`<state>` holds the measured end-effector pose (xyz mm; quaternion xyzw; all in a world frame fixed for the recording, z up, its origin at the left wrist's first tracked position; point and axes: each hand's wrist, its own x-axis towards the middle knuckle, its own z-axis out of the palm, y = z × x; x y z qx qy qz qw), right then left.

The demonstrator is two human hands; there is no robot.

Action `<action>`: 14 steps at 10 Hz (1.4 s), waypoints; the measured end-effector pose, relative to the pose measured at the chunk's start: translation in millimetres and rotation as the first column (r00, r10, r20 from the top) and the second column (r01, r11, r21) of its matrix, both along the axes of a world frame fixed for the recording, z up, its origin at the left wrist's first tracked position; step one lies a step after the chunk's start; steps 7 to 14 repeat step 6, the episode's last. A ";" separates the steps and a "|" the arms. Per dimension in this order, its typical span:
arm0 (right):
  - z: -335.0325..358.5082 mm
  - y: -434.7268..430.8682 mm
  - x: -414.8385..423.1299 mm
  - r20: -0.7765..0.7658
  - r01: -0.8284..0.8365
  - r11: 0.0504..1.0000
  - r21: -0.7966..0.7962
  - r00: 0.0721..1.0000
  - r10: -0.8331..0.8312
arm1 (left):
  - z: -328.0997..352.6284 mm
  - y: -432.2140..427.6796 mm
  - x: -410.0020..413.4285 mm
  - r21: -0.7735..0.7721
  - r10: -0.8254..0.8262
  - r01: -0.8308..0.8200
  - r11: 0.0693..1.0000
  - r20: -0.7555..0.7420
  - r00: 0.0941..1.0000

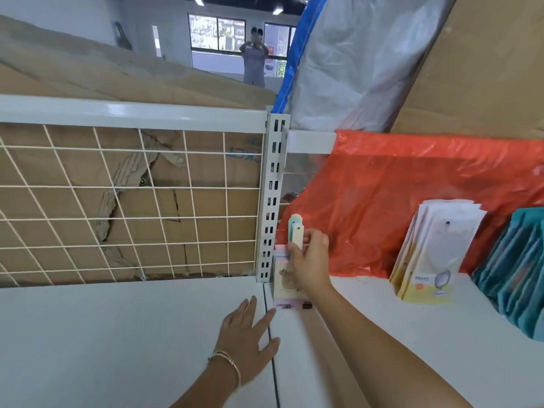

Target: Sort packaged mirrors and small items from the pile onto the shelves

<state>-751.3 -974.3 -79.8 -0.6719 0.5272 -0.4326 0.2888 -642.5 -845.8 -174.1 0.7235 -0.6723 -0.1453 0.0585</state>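
By the post (pixel 272 201), right hand (pixel 312 262) fingers (pixel 316 237) pinch pastel packets (pixel 296 231).

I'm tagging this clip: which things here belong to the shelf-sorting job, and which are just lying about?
Job: right hand gripping the pastel packets; left hand flat on the shelf; yellow mirror packs; teal packs.
Lying about: orange plastic bag; cardboard behind the wire mesh; blue-edged tarp.

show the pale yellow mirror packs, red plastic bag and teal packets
pale yellow mirror packs (pixel 435 254): head view, front pack's face
red plastic bag (pixel 397 187): head view, its middle
teal packets (pixel 521 272): head view, middle packet's edge
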 end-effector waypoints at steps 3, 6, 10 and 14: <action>0.1 -3.1 -3.3 -0.004 -0.040 0.999 -0.022 0.999 0.040 | 4.9 -4.1 -8.4 0.065 -0.085 0.079 0.995 0.095 0.992; -3.2 3.6 -20.1 0.081 0.004 0.998 -0.062 0.997 0.001 | 6.1 -6.6 -12.6 0.086 -0.049 0.041 0.996 0.099 0.994; -3.2 3.6 -20.1 0.081 0.004 0.998 -0.062 0.997 0.001 | 6.1 -6.6 -12.6 0.086 -0.049 0.041 0.996 0.099 0.994; -3.2 3.6 -20.1 0.081 0.004 0.998 -0.062 0.997 0.001 | 6.1 -6.6 -12.6 0.086 -0.049 0.041 0.996 0.099 0.994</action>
